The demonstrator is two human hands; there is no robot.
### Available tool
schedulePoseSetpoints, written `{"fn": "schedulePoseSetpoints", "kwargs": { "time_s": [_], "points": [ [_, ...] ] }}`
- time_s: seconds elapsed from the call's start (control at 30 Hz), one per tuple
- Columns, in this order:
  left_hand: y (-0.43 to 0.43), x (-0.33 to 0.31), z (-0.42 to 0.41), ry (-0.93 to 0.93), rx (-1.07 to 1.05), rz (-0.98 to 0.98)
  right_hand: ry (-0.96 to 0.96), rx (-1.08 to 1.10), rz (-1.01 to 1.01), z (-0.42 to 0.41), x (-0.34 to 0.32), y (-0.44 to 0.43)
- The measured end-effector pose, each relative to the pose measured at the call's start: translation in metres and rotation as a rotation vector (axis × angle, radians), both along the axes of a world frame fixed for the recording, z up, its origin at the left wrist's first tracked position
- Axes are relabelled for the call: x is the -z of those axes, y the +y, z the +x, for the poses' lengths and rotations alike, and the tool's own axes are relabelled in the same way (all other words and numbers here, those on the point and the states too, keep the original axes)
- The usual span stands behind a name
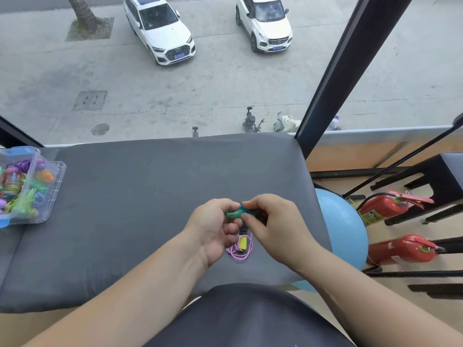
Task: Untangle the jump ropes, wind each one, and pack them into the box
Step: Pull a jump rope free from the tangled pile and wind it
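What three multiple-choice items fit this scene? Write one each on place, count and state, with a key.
1. The clear plastic box sits: A) at the grey padded cushion's left edge; B) on the floor; C) on the lap.
2. Red fire extinguishers: A) one; B) two; C) four.
3. The green plastic rope handle is: A) lying loose; B) held by the left hand and right hand; C) boxed.
Key: 1A, it stands at the cushion's left; 2B, two show at right; 3B, both hands grip it.
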State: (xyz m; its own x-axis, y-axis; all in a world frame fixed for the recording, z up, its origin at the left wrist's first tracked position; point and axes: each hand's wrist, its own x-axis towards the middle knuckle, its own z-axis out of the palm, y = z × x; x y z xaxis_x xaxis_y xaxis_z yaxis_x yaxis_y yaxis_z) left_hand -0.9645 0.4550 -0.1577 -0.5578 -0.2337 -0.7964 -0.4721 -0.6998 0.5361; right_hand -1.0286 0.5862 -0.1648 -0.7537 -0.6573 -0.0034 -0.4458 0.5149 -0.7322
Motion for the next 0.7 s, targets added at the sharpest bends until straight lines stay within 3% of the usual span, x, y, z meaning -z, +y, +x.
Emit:
{"fn": "schedulePoseSetpoints", "kwargs": {
  "time_s": [0.17,0.43,0.57,0.63,0.7],
  "points": [
    [0.002,-0.023,0.002,0.199,0.067,0.059,0.017,0.128,-0.197,-0.001,-0.006,0.009],
    [-0.012,-0.039,0.0,0.356,0.237,-0.292,-0.185,0.265,-0.343,0.007,-0.037,0.003],
    [-0.015,-0.034,-0.005,0.409,0.2,-0.537,-0.43,0.314,-0.426,0.012,-0.047,0.001],
    [-0.009,-0.033,-0.005,0.503,0.173,-0.49,-0.55,0.303,-0.489,0.013,-0.053,0.002],
    [-0.001,-0.033,-0.003,0.596,0.124,-0.287,-0.596,0.281,-0.503,0.012,-0.058,0.003]
  ]
}}
